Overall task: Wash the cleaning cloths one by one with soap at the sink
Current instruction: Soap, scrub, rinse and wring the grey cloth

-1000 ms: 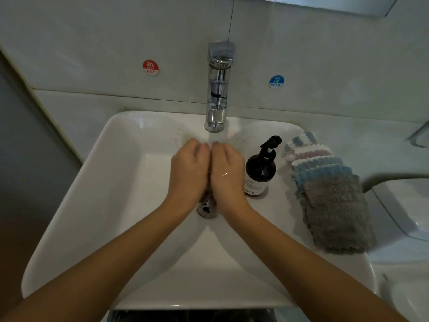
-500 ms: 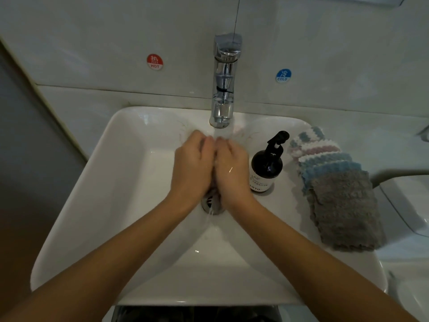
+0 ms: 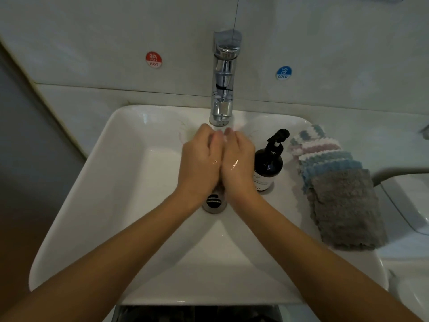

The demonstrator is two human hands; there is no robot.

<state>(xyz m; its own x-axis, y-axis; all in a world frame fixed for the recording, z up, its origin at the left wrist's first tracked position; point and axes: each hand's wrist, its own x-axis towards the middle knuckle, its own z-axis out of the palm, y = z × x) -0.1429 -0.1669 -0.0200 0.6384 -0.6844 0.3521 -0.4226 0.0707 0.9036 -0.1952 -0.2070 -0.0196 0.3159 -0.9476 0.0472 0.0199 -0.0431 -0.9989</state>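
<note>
My left hand (image 3: 197,159) and my right hand (image 3: 239,159) are pressed together over the white sink (image 3: 104,182), just under the chrome tap (image 3: 222,89). Between the palms they hold a grey cloth (image 3: 219,185); only a small bit of it shows below the hands, above the drain (image 3: 214,201). Both hands are wet and shiny. A dark soap pump bottle (image 3: 268,163) stands on the sink's right side, right next to my right hand. A fanned stack of cloths (image 3: 341,201), grey on top, blue, pink and white beneath, lies on the sink's right rim.
Red HOT (image 3: 153,59) and blue COLD (image 3: 284,73) stickers sit on the wall either side of the tap. A white toilet lid (image 3: 408,201) lies at the right edge. A grey wall runs along the left.
The hands have stayed pressed together under the tap, and my fingertips have parted slightly. The view has shifted a little, and more of the drain shows below the hands.
</note>
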